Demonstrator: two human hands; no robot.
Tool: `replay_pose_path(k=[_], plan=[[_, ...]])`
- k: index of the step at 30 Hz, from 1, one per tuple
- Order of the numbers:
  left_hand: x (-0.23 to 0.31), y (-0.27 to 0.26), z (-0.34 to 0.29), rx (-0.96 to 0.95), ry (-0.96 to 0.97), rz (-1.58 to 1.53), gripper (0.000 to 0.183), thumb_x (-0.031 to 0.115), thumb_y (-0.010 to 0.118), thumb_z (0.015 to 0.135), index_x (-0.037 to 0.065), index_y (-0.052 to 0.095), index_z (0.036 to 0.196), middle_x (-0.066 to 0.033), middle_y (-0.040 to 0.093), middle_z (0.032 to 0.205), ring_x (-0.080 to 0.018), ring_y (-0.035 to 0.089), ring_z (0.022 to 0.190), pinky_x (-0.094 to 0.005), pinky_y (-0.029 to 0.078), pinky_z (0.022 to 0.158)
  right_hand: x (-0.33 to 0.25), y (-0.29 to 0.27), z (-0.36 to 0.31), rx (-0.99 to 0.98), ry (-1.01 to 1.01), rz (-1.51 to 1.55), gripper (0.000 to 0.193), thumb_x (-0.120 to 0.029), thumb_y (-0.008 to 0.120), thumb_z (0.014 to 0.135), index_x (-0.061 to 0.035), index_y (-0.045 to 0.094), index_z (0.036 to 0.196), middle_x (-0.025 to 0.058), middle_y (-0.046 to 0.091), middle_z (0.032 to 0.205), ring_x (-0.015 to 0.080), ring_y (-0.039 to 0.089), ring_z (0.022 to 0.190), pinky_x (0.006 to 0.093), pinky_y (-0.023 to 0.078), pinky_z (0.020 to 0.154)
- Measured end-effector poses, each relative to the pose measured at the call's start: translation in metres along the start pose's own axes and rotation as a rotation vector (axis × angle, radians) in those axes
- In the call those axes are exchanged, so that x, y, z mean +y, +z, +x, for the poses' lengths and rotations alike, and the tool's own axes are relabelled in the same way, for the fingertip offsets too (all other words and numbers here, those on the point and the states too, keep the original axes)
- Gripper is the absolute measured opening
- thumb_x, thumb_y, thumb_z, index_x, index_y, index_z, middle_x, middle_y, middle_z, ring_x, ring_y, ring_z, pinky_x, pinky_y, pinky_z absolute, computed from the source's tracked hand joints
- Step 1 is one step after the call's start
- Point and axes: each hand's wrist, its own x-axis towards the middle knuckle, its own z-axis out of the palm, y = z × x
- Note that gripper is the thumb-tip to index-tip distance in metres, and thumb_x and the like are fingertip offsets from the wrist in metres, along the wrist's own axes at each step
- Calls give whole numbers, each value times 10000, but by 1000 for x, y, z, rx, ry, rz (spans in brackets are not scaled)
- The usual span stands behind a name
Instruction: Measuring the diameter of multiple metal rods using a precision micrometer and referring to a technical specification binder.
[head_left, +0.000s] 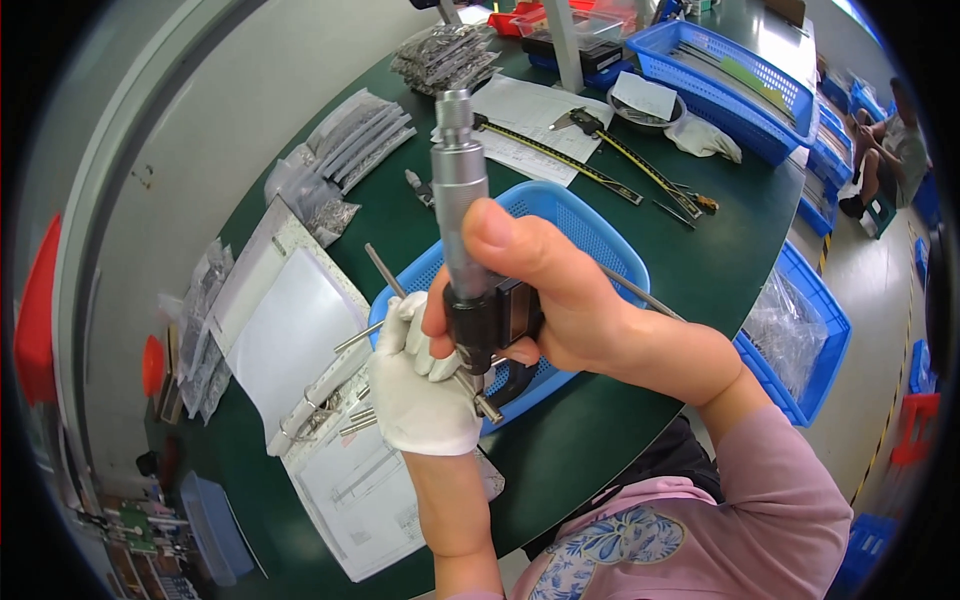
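Observation:
My bare right hand (560,290) grips a digital micrometer (462,180), its silver barrel pointing up and away and the thumb resting on it. The black frame of the micrometer curves down beside my left hand (420,400), which wears a white glove. Between the gloved fingers is a thin metal rod (488,407), its near end at the micrometer's jaws. Fingers and frame partly hide the contact there. Beneath both hands lies a blue perforated basket (610,228). Several more metal rods (358,424) lie on papers left of the glove.
An open binder (285,300) and a drawing sheet (365,500) lie at the left. Bagged parts (350,140) stand behind. Two calipers (570,155), a white glove (703,137) and a large blue basket (720,80) occupy the far side. Another person (895,150) sits at far right.

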Motion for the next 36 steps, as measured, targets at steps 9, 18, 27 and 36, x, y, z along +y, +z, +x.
replay_pose_path(k=[9, 18, 27, 36], plan=[[-7, 3, -5, 129, 117, 247, 284, 282, 334, 901, 55, 496, 847, -7, 542, 638, -88, 423, 406, -222, 388, 390, 4, 1, 0, 18, 28, 93, 603, -598, 526, 722, 0, 588, 674, 71, 571, 594, 54, 427, 387, 180, 247, 317], [5, 4, -4, -110, -153, -173, 262, 269, 335, 902, 68, 469, 802, 15, 442, 553, -76, 311, 366, -169, 309, 336, 1, 4, 2, 15, 17, 118, 608, -565, 434, 800, 12, 595, 703, 74, 583, 609, 60, 437, 390, 179, 268, 318], [29, -15, 24, -623, 132, -32, 435, 322, 322, 921, 120, 254, 542, 30, 225, 488, -73, 214, 378, -217, 208, 373, -13, -5, -3, 272, -177, -30, 674, -494, 168, 876, 43, 557, 754, 142, 577, 644, 101, 433, 369, 167, 298, 295], [19, -19, 33, 209, 1127, 1684, 310, 291, 463, 880, 45, 584, 1023, -103, 545, 867, -150, 524, 820, -218, 409, 705, -22, -13, -11, 85, -307, 39, 635, -446, 173, 887, 62, 522, 736, 187, 536, 656, 123, 394, 386, 180, 292, 288]])
